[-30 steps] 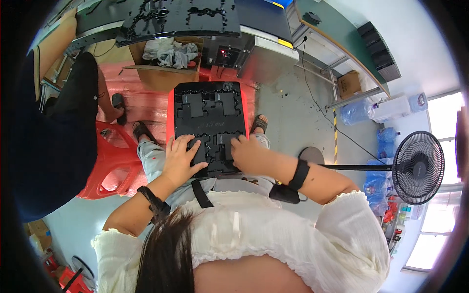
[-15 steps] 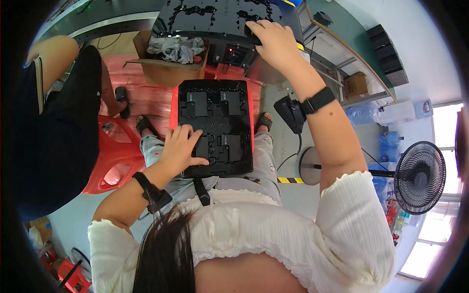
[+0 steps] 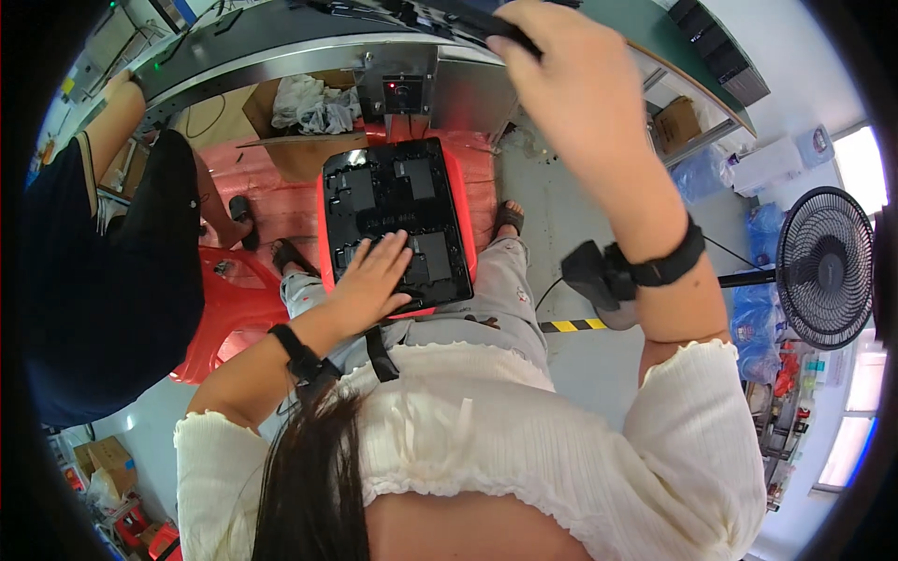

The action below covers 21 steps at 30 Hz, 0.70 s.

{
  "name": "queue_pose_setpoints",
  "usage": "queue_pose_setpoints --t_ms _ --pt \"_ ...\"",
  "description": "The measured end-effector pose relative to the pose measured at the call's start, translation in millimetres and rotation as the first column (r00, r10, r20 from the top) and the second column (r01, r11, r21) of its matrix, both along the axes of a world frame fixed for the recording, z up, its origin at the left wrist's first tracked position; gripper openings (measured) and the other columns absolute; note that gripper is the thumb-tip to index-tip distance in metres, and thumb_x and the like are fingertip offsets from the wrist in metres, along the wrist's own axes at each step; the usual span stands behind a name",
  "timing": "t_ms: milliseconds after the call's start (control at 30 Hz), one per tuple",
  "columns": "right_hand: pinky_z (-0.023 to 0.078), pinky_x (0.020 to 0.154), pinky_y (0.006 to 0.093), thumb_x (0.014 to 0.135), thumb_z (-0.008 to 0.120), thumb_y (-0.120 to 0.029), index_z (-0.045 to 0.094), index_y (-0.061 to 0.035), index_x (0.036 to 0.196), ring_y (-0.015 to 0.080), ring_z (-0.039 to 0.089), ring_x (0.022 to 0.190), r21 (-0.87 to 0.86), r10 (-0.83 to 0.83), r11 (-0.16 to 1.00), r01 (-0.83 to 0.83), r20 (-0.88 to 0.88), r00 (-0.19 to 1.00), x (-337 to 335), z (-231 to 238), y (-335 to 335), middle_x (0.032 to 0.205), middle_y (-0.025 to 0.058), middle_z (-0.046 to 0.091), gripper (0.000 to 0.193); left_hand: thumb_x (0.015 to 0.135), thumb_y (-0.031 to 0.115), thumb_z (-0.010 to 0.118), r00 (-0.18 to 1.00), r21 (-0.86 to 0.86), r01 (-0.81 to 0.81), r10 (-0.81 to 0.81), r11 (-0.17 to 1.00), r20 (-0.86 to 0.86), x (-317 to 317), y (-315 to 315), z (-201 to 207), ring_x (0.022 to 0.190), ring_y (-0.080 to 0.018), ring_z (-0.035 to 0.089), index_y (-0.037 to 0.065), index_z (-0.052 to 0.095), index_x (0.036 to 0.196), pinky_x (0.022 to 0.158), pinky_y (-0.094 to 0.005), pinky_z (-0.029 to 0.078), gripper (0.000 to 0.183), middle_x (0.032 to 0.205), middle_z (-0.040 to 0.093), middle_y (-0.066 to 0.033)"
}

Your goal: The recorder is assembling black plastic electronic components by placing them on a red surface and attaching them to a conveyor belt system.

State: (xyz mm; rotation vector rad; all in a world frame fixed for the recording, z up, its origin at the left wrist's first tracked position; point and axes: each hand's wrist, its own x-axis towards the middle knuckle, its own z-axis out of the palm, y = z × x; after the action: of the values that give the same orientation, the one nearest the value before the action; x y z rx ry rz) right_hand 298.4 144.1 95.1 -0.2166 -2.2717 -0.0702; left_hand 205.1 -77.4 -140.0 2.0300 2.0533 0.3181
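A black moulded plastic tray (image 3: pixel 388 222) with several dark flat rectangular pieces in its pockets lies on a red stool (image 3: pixel 458 187) between my legs. My left hand (image 3: pixel 371 280) rests on its near part, fingers stretched out and slightly spread. Up at the top of the view my right hand (image 3: pixel 575 75) grips the edge of a second black tray (image 3: pixel 440 17). That tray is raised and tilted, seen nearly edge-on, and partly cut off by the frame, so its contents are hidden.
A grey workbench with a metal edge (image 3: pixel 253 67) crosses ahead, with a control box (image 3: pixel 402 93) below it. A cardboard box of clear bags (image 3: pixel 313 103) stands beneath. At left sits another person (image 3: pixel 112 271) near a red plastic stool (image 3: pixel 234 304). A black fan (image 3: pixel 825 266) stands right.
My right hand has lifted the second tray off the bench edge and tilted it. My left hand has slid inward over the lower tray and flattened. The view has shifted slightly.
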Motion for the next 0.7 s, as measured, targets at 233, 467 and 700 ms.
queue_pose_setpoints --t_ms 233,467,700 --pt "0.045 0.074 0.0204 0.084 0.064 -0.014 0.061 0.0034 0.103 0.008 0.058 0.08 -0.555 0.118 0.831 -0.04 0.106 0.987 96.2 63.3 3.2 0.088 0.0042 0.064 0.026 0.077 0.025 0.066 0.984 0.248 -0.149 0.167 0.957 -0.053 -14.3 -30.2 -20.3 0.117 -0.0327 0.045 0.002 0.055 0.112 0.097 -0.0438 0.036 0.044 0.126 0.047 -0.0152" --pt "0.046 0.067 0.0298 0.078 0.062 -0.013 0.06 0.0048 0.091 0.0218 0.059 0.072 -0.498 -0.125 0.808 0.315 0.378 0.917 123.0 34.0 -20.3 0.078 0.0107 0.061 0.023 0.076 0.019 0.066 0.954 0.191 -0.299 0.295 0.935 0.051 -11.3 -22.2 -22.5 0.102 -0.0305 0.051 0.001 0.061 0.1 0.087 -0.0377 0.043 0.031 0.11 0.054 -0.0112" --pt "0.046 0.08 0.0473 0.072 0.062 -0.016 0.053 0.0055 0.093 0.0376 0.053 0.095 -0.486 0.36 0.872 0.057 0.717 0.596 49.6 -130.1 -110.3 0.099 0.0226 0.051 0.032 0.091 0.029 0.051 0.648 0.175 -0.648 0.416 0.741 0.638 -57.7 -24.1 -14.4 0.087 -0.0334 0.057 -0.003 0.06 0.1 0.081 -0.0381 0.044 0.035 0.091 0.061 -0.016"
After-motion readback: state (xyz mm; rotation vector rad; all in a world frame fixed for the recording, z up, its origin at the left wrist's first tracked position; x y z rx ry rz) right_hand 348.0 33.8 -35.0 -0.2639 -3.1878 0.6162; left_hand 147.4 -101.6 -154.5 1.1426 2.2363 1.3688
